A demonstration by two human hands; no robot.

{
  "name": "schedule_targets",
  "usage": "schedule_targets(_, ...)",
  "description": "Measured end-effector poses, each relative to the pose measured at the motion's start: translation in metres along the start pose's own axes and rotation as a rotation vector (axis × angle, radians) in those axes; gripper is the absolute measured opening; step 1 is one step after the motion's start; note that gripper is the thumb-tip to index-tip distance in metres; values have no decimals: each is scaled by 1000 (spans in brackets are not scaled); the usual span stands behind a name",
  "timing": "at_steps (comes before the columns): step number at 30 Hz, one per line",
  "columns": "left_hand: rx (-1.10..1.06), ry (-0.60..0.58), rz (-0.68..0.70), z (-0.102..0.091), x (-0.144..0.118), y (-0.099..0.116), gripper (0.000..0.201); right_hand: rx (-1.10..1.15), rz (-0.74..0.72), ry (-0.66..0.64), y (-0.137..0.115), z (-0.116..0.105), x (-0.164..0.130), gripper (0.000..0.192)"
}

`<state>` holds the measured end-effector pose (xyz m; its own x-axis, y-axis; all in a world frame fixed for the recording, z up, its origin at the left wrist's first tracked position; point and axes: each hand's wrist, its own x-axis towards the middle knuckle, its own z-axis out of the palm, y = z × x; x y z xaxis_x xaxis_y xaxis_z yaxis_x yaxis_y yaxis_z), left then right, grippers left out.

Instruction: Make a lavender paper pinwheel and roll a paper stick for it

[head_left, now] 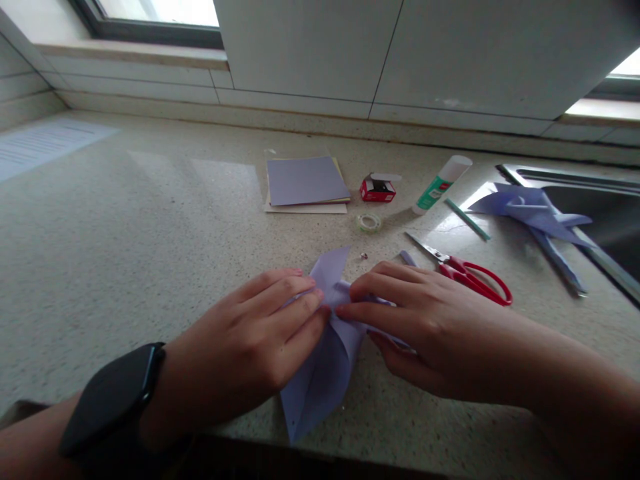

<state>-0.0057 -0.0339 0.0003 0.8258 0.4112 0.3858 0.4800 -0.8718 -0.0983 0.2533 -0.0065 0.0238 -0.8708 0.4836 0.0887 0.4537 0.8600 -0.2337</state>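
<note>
Our left hand [260, 333] and right hand [427, 323] both grasp the folded purple paper [320, 390] between them, its long axis pointing away from us, leaning slightly right.

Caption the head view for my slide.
Both hands touch folded lilac paper on a speckled counter, near red-handled scissors.

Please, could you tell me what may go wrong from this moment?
1. Both the left hand and the right hand have fingers on the folded purple paper, so a flap could spring open if either lifts.
2. The red-handled scissors lie close to the right hand, which might brush them.
3. The purple pinwheel overlaps the sink edge and could slip in.
</note>
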Motion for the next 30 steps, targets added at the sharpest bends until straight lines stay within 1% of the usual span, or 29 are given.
schedule_targets(5, -9, 16, -6, 0, 0, 0, 25, 0, -7, 10, -2, -2, -1, 32)
schedule_targets(10, -9, 1, -10, 0, 1, 0, 24, -12, -17, 21, -1, 0, -1, 32)
schedule_targets(15, -48, -17, -39, 3, -3, -1, 24, -4, -35, 36, 2, 2, 2, 27)
schedule_targets(22, -96, -34, -77, 7, -6, -4, 28, -13, -42, 54, 2, 4, 1, 26)
schedule_targets(25, -125, -10, -95, 8, -5, -4, 29, -32, -41, 56, 1, 4, 1, 25)
schedule_targets(28, -184, 29, -145, 7, -3, -2, 29, -35, -33, 36, 0, 3, 0, 25)
schedule_targets(30, -216, 34, -175, 6, -2, -2, 29, -29, -24, 23, -1, 2, 0, 26)
